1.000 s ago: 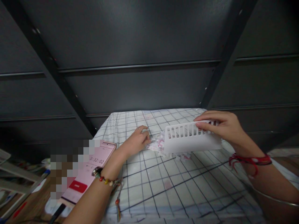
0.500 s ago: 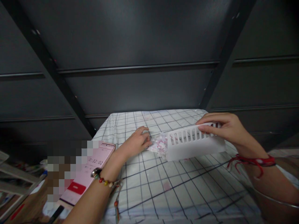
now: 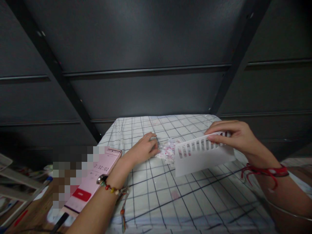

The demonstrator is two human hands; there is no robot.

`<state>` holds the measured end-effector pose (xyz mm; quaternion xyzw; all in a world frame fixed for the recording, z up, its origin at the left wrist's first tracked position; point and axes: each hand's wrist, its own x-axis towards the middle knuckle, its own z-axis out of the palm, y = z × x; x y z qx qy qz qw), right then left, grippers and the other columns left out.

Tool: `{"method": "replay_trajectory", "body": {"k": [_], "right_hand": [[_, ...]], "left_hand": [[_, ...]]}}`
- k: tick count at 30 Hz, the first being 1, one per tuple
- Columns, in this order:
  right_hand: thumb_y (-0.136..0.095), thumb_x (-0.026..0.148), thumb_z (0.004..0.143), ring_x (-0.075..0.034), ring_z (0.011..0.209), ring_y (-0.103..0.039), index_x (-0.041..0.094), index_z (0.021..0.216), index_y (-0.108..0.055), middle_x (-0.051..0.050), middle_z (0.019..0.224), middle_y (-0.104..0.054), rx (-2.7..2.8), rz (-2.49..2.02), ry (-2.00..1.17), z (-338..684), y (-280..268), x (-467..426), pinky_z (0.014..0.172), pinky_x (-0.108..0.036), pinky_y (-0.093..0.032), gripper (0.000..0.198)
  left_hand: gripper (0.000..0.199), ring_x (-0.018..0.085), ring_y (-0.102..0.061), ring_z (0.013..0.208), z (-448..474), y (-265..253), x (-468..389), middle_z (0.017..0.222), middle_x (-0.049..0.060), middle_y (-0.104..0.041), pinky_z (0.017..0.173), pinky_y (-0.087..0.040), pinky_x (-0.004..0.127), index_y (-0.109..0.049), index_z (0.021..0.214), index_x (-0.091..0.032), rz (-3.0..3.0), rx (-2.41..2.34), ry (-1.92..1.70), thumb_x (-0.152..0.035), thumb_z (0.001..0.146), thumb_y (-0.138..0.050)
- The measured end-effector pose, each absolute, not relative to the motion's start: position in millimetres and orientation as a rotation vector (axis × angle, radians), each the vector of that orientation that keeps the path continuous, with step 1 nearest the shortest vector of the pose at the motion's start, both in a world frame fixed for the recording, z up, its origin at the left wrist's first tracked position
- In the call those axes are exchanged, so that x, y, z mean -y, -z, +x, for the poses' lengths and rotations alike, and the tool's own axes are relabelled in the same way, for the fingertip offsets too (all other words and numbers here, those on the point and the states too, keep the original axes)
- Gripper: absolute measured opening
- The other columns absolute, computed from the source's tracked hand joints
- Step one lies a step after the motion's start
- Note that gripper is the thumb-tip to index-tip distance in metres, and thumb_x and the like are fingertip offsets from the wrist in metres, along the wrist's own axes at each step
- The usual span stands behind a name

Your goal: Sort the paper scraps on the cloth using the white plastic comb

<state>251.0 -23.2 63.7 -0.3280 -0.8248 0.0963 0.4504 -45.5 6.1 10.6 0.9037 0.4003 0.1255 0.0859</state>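
White slotted panel (image 3: 203,159), pinched firmly at its right end between the thumb and fingers of the right hand (image 3: 231,136), stands over the checked cloth (image 3: 151,191), its long axis running left to right, slots uppermost, left end beside the paper scraps (image 3: 167,152), some of which show through the slots. The left hand (image 3: 146,149), fingers loosely curled, reaches the pile's left edge, though I cannot tell whether it grips any. On the phone (image 3: 103,165), "0:32:02" is legible (blocky pixels cover the screen's left part).
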Motion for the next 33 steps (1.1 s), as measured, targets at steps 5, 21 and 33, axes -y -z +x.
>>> {"method": "replay_trajectory", "body": {"k": [5,21,33], "right_hand": [[-0.070,0.025,0.069,-0.016,0.057,-0.062,0.022,0.064,-0.070,-0.003,0.063,-0.069,1.938,-0.836,-0.217,252.8,-63.2,23.4,0.053,-0.027,-0.049,0.006],[-0.066,0.025,0.075,-0.015,0.060,-0.064,0.025,0.072,-0.069,0.001,0.067,-0.070,1.988,-0.734,-0.048,220.0,-45.8,26.5,0.054,-0.027,-0.051,0.004],[-0.068,0.029,0.071,-0.016,0.061,-0.063,0.025,0.072,-0.070,0.000,0.071,-0.071,1.671,-0.927,-0.043,241.2,-44.2,12.0,0.046,-0.026,-0.044,0.005]], "left_hand": [[0.010,0.027,-0.035,0.126,-46.3,-10.2,-6.4,0.128,0.012,-0.045,0.103,-0.033,0.037,-0.056,0.087,-0.017,2.684,-1.192,-0.374,-0.027,0.087,-0.053],[0.014,0.027,-0.036,0.125,-46.4,-12.3,-6.9,0.126,0.014,-0.046,0.104,-0.032,0.037,-0.061,0.088,-0.015,2.653,-1.168,-0.364,-0.025,0.086,-0.051],[0.015,0.026,-0.046,0.117,-45.7,-12.3,-5.8,0.124,0.013,-0.047,0.099,-0.038,0.035,-0.059,0.085,-0.014,2.722,-1.174,-0.369,-0.026,0.088,-0.051]]}}
